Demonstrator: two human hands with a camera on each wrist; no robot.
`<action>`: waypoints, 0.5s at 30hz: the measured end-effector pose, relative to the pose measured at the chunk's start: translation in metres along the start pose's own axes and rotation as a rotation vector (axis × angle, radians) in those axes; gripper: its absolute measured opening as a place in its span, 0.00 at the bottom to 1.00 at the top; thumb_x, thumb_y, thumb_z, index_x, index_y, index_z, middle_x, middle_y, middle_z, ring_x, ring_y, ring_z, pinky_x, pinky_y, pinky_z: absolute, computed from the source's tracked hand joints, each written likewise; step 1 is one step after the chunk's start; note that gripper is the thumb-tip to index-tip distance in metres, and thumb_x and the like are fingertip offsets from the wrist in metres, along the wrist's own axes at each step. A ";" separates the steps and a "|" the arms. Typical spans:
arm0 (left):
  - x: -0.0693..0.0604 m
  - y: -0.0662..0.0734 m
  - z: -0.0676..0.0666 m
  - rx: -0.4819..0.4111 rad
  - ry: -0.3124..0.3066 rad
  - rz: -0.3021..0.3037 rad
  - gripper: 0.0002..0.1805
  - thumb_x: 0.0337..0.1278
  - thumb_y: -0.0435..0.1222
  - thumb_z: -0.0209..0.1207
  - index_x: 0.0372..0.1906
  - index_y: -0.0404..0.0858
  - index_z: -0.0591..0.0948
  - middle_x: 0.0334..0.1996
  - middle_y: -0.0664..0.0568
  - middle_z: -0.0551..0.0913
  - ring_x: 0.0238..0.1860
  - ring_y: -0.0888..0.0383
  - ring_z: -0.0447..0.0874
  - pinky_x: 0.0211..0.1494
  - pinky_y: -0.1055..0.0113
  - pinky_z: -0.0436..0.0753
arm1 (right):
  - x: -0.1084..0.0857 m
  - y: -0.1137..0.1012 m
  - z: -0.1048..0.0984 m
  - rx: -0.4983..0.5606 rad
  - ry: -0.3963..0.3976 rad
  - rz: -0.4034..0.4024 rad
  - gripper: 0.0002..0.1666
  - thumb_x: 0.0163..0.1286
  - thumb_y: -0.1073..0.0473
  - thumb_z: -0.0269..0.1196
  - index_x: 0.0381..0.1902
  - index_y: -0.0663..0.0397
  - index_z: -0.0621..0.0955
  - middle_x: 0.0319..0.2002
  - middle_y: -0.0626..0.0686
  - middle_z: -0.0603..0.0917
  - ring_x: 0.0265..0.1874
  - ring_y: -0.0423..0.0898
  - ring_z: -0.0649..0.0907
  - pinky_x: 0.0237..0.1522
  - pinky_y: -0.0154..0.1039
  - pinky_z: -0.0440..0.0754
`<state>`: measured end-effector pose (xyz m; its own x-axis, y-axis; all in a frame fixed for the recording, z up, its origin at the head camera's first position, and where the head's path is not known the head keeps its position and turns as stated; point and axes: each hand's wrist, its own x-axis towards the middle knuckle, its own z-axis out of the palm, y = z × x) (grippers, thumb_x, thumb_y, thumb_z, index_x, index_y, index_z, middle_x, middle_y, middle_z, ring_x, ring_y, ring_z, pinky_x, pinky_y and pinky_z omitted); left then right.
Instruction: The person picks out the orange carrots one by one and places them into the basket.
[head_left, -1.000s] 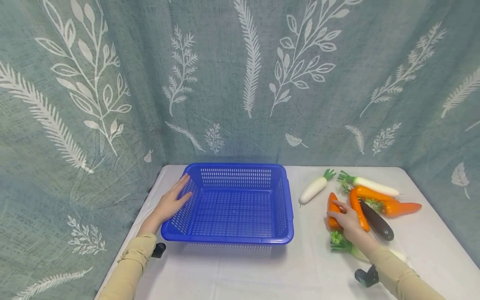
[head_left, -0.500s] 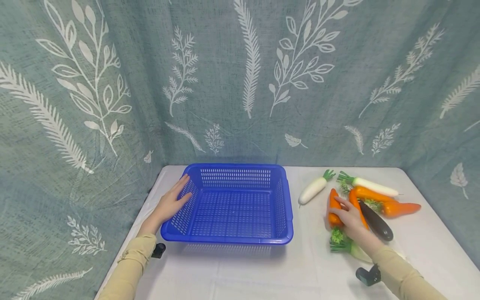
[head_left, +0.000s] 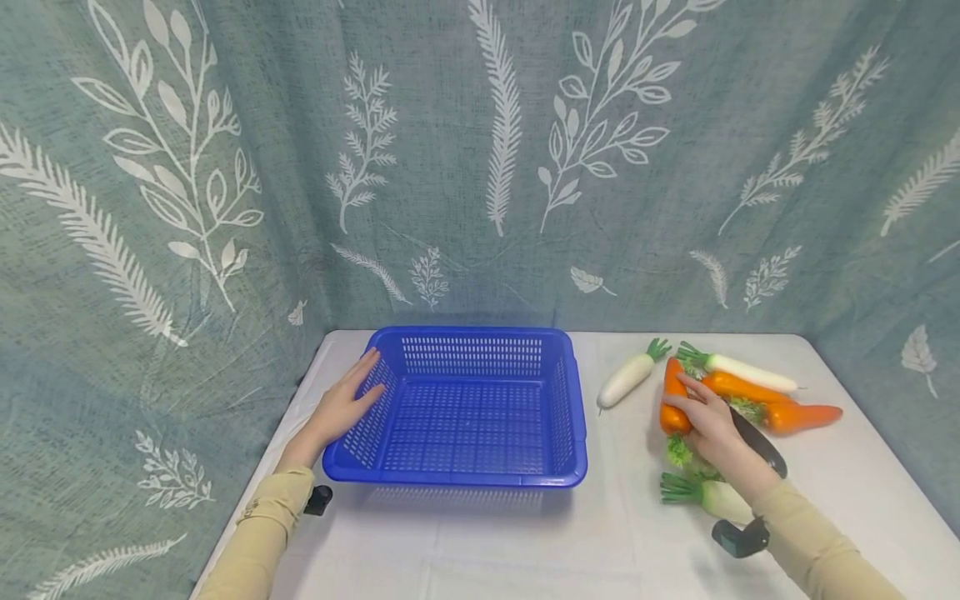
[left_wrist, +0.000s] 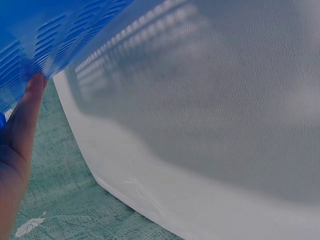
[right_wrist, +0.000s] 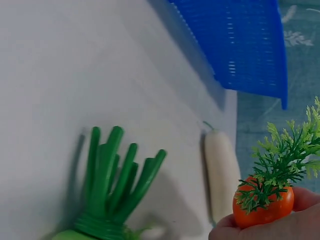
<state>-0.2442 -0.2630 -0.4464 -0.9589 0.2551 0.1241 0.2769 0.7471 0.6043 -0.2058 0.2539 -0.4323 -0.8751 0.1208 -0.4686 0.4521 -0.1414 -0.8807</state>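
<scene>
My left hand (head_left: 341, 408) rests on the left rim of a blue plastic basket (head_left: 453, 482), its fingers straight. In the left wrist view, a fingertip touches the basket's slotted wall (left_wrist: 55, 40). My right hand (head_left: 708, 417) holds an orange carrot (head_left: 672, 400) above the table, thumb on one side and fingers on the other. The carrot's leafy top (right_wrist: 280, 170) points toward the right wrist camera. Below that hand lies a white radish (head_left: 723, 502) with green stalks (right_wrist: 112, 185). A dark eggplant (head_left: 761, 446) lies partly hidden behind the right hand.
Another white radish (head_left: 627, 381) lies between basket and right hand. Farther right are a long white radish (head_left: 753, 373) and two carrots, one (head_left: 742, 388) behind the other (head_left: 802, 418). A patterned green curtain (head_left: 450, 167) hangs behind the white table (head_left: 480, 550).
My right hand has raised the carrot and moved it slightly away from me, uncovering more of the near radish. The left hand and basket stay put.
</scene>
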 end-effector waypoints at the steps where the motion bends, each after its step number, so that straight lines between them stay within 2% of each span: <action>1: 0.000 0.000 0.000 0.000 0.001 0.002 0.33 0.69 0.41 0.47 0.73 0.32 0.54 0.74 0.38 0.51 0.73 0.36 0.49 0.71 0.39 0.54 | -0.001 -0.003 0.000 0.015 -0.008 0.004 0.43 0.69 0.61 0.55 0.76 0.41 0.49 0.77 0.55 0.39 0.54 0.42 0.66 0.39 0.25 0.78; 6: 0.001 0.002 -0.001 -0.006 0.003 0.003 0.33 0.69 0.41 0.48 0.73 0.32 0.55 0.74 0.38 0.51 0.73 0.37 0.50 0.71 0.39 0.55 | -0.005 -0.013 0.000 0.048 -0.002 0.013 0.43 0.69 0.60 0.56 0.75 0.34 0.50 0.77 0.52 0.36 0.55 0.41 0.65 0.39 0.25 0.78; 9: 0.001 0.003 -0.002 -0.007 0.004 0.002 0.32 0.69 0.40 0.48 0.72 0.32 0.55 0.74 0.38 0.51 0.73 0.36 0.51 0.71 0.39 0.55 | -0.007 -0.018 0.000 0.053 0.011 0.010 0.43 0.69 0.59 0.56 0.75 0.31 0.50 0.77 0.49 0.36 0.61 0.43 0.63 0.40 0.24 0.76; 12: 0.000 0.003 -0.003 -0.007 0.003 0.001 0.32 0.69 0.41 0.48 0.72 0.32 0.55 0.74 0.38 0.51 0.73 0.36 0.51 0.71 0.38 0.55 | -0.008 -0.021 0.001 0.049 0.016 0.002 0.43 0.69 0.58 0.56 0.74 0.30 0.50 0.77 0.47 0.35 0.67 0.45 0.59 0.48 0.27 0.74; 15: 0.000 0.003 -0.003 -0.008 0.000 -0.004 0.32 0.69 0.41 0.47 0.73 0.32 0.55 0.74 0.38 0.51 0.73 0.36 0.50 0.71 0.38 0.55 | -0.008 -0.023 0.002 0.045 0.009 0.001 0.43 0.69 0.58 0.57 0.75 0.30 0.50 0.77 0.48 0.35 0.66 0.45 0.60 0.50 0.29 0.72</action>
<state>-0.2435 -0.2630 -0.4423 -0.9599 0.2526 0.1214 0.2728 0.7431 0.6110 -0.2091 0.2545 -0.4080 -0.8731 0.1298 -0.4699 0.4441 -0.1859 -0.8765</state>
